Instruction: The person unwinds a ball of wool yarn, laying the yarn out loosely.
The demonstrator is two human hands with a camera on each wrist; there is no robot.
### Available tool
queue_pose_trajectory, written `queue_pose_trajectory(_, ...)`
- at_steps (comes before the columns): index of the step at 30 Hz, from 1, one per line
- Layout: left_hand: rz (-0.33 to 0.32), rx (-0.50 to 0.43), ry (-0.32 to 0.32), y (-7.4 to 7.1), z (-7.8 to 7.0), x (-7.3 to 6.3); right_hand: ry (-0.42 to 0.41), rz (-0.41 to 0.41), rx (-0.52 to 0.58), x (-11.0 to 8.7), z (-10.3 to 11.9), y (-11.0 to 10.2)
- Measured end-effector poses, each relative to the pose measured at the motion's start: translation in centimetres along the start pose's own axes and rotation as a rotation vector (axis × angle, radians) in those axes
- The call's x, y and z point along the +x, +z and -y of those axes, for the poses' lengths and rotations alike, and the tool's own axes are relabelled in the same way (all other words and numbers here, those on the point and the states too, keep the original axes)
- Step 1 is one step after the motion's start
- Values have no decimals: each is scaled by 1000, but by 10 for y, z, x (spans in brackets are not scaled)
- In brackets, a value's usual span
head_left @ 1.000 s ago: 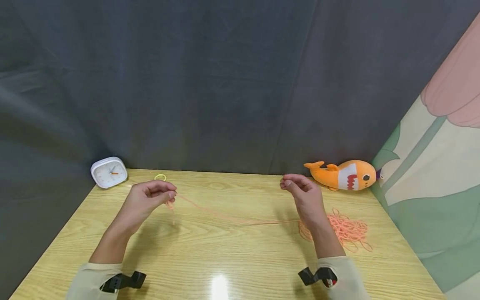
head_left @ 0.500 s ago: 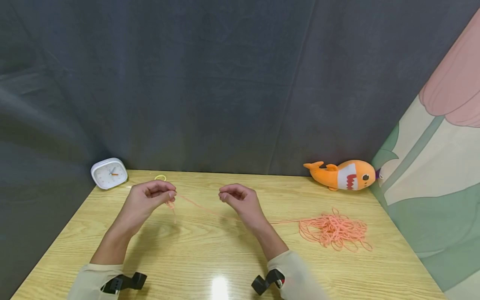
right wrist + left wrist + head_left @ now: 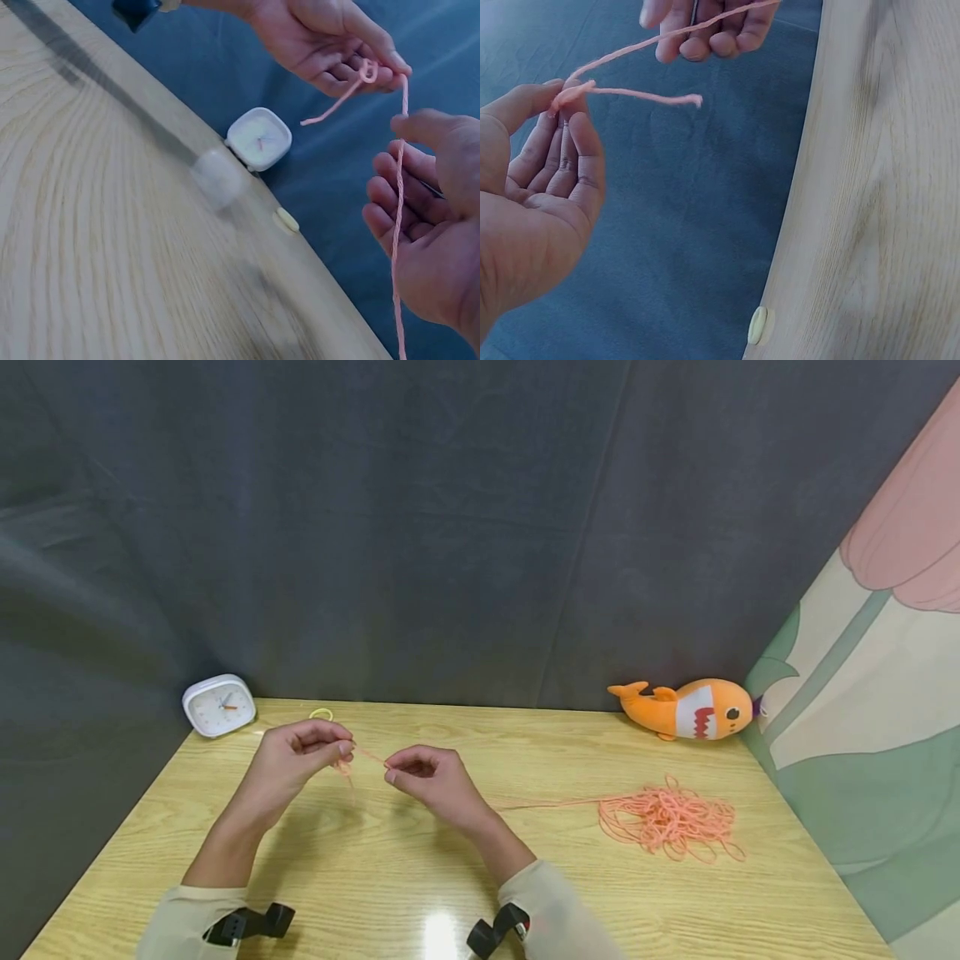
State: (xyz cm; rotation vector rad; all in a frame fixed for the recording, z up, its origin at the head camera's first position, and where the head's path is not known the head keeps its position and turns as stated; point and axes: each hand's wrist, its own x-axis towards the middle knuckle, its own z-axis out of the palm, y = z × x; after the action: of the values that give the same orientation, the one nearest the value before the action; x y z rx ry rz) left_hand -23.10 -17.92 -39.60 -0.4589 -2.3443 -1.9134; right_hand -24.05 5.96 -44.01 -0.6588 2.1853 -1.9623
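Observation:
My left hand (image 3: 292, 760) pinches a strand of salmon-pink yarn (image 3: 630, 51) between thumb and fingertips, above the left half of the table. A small loop (image 3: 367, 71) and a short loose tail (image 3: 645, 95) hang from that pinch. Close beside it, my right hand (image 3: 438, 785) holds the same strand between thumb and forefinger, and a short stretch spans the two hands. From the right hand the yarn crosses its palm in the right wrist view, then runs over the table to a tangled yarn pile (image 3: 675, 818) at the right.
On the wooden table (image 3: 360, 893), a white clock (image 3: 219, 706) stands at the back left corner. A yellow ring (image 3: 321, 714) lies behind my left hand. An orange plush shark (image 3: 686, 710) sits at the back right, against the dark curtain (image 3: 450, 527).
My right hand has come leftward across the table, from near the yarn pile to beside the left hand, and now pinches the strand. The left hand has stayed in place.

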Motion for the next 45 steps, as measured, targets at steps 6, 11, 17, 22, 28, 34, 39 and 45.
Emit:
queue_pose_trajectory(6, 9, -37, 23, -1, -1, 0, -21, -53, -17, -3, 0, -8)
queue_pose_trajectory(11, 23, -77, 35, -4, 0, 1, -46, -146, 28, -8, 6, -28)
queue_pose_trajectory(17, 66, -44, 1, -4, 1, 0, -51, -239, 0, -16, 11, -54)
queue_pose_trajectory(22, 162, 23, -54, -3, -1, -1, -39, -290, -29, -23, 14, -71)
queue_pose_trajectory(28, 237, 33, -77, -3, -2, -2, -23, -329, -17, -29, 14, -87)
queue_pose_trajectory(34, 235, 35, -66, -4, -2, -1, -11, -378, -14, -37, 14, -105)
queue_pose_trajectory(39, 237, 23, -62, -4, -2, 0, -25, -397, -21, -41, 15, -116)
queue_pose_trajectory(45, 230, 16, -66, -4, 0, -1, -15, -422, -30, -48, 18, -124)
